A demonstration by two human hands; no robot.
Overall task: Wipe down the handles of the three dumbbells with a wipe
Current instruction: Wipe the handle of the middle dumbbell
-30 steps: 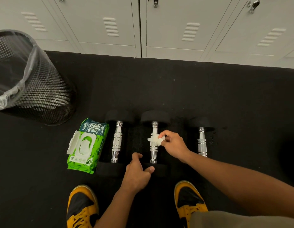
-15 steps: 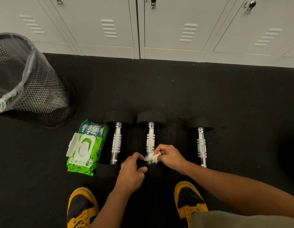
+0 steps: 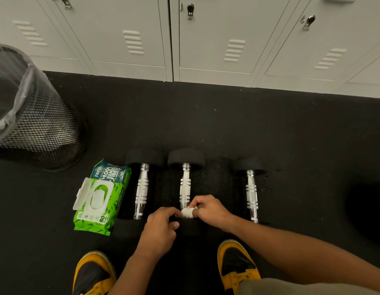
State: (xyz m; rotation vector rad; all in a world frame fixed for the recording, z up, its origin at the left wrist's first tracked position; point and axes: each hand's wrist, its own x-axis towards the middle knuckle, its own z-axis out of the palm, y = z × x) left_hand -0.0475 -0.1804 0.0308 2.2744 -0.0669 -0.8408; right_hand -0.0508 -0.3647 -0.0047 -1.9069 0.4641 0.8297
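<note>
Three dumbbells with chrome handles and black heads lie side by side on the black floor: the left dumbbell (image 3: 142,189), the middle dumbbell (image 3: 185,184) and the right dumbbell (image 3: 251,193). My right hand (image 3: 208,210) pinches a bunched white wipe (image 3: 187,212) against the near end of the middle handle. My left hand (image 3: 161,226) grips the near black head of the middle dumbbell, fingers curled over it. That head is mostly hidden by both hands.
A green wipes pack (image 3: 100,196) with its lid flipped open lies left of the dumbbells. A black mesh bin (image 3: 36,124) with a plastic liner stands at the far left. Grey lockers (image 3: 174,39) line the back. My yellow-and-black shoes (image 3: 238,265) are near the bottom edge.
My right hand slid the wipe down the middle handle from its middle to its near end. My left hand moved forward onto the near head of that dumbbell.
</note>
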